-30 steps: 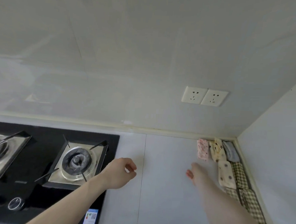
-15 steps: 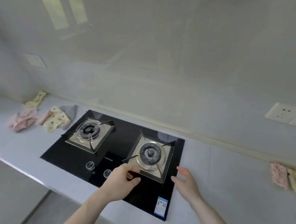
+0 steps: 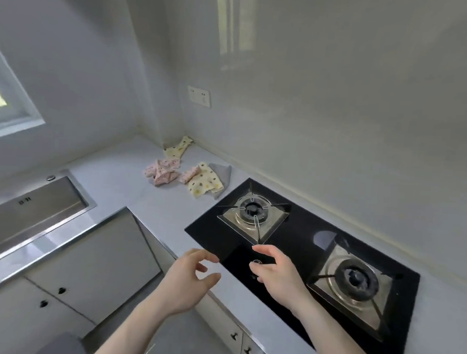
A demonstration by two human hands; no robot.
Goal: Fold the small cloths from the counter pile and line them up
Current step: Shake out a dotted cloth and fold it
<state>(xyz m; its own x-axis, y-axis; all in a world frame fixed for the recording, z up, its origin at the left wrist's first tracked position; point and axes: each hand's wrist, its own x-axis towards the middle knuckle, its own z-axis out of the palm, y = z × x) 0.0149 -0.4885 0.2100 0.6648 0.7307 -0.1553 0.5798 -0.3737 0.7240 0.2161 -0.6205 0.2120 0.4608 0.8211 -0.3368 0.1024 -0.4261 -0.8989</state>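
Both hands empty: left hand (image 3: 186, 279) and right hand (image 3: 278, 275) hover over the hob (image 3: 299, 252), fingers loosely spread, apparently readied for reaching. Unfolded cloths (image 3: 184, 172) lie on the tabletop (image 3: 112, 175) corner, well apart.

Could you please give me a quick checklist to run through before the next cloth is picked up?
1. Left hand free, holding nothing: ok.
2. Right hand free, holding nothing: ok.
3. Unfolded cloths left on the counter: ok, several by the corner.
4. Cloths clear of the hob: not ok, the grey cloth lies at its edge.
5. Burners off: ok, no flame seen.
6. Folded row has room: cannot tell, out of view.
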